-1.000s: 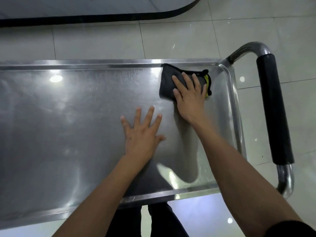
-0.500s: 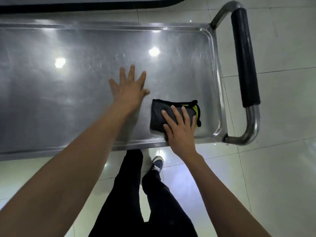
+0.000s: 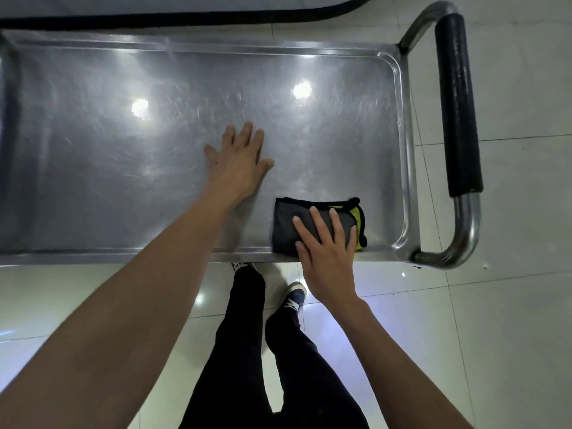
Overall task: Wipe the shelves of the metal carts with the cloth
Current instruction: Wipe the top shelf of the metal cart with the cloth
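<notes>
- The right hand (image 3: 326, 252) lies flat, fingers spread, pressing on the cloth (image 3: 286, 226); it does not clutch it.
- The left hand (image 3: 240, 161) rests flat and spread on the bare shelf (image 3: 123, 165), just left of the cloth and apart from it.
- The folded dark cloth, with a yellow edge, sits at the near right corner of the shelf, touching the near rim.
- A black-padded handle (image 3: 458, 103) stands at the cart's right end.
- The tiled floor (image 3: 510, 305) lies around the cart.

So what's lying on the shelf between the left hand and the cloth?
Nothing: the head view shows bare metal shelf between the flat left hand and the cloth.
</notes>
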`<action>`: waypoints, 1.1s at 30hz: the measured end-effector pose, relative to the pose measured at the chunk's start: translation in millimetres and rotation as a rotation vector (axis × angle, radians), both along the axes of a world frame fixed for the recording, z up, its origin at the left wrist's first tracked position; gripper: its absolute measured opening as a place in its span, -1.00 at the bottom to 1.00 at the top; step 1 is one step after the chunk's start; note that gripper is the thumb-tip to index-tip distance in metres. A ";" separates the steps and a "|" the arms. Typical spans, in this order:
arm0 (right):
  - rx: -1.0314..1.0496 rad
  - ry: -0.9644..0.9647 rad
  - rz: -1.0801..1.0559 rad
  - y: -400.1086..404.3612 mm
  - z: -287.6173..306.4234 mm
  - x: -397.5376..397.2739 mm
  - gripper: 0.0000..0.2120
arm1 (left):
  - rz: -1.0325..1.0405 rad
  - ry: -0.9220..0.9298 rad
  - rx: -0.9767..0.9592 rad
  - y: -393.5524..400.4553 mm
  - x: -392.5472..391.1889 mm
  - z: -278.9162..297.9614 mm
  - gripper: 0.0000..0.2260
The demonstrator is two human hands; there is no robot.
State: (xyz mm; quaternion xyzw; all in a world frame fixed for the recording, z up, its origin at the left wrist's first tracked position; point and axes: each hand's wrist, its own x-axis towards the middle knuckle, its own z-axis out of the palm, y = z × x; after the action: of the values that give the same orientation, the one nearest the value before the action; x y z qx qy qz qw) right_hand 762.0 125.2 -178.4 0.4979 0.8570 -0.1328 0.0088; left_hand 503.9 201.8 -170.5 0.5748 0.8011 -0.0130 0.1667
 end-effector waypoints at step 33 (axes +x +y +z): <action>-0.091 0.005 -0.176 319.3 -9.3 -235.3 -0.55 | -0.195 0.011 0.017 2.6 -56.9 -11.5 -0.36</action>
State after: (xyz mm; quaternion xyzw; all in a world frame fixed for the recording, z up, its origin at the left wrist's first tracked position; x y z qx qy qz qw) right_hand 526.7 444.5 -187.7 0.5699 0.8031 -0.1730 0.0175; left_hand 447.0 204.5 -182.0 0.6515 0.7422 -0.0256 0.1552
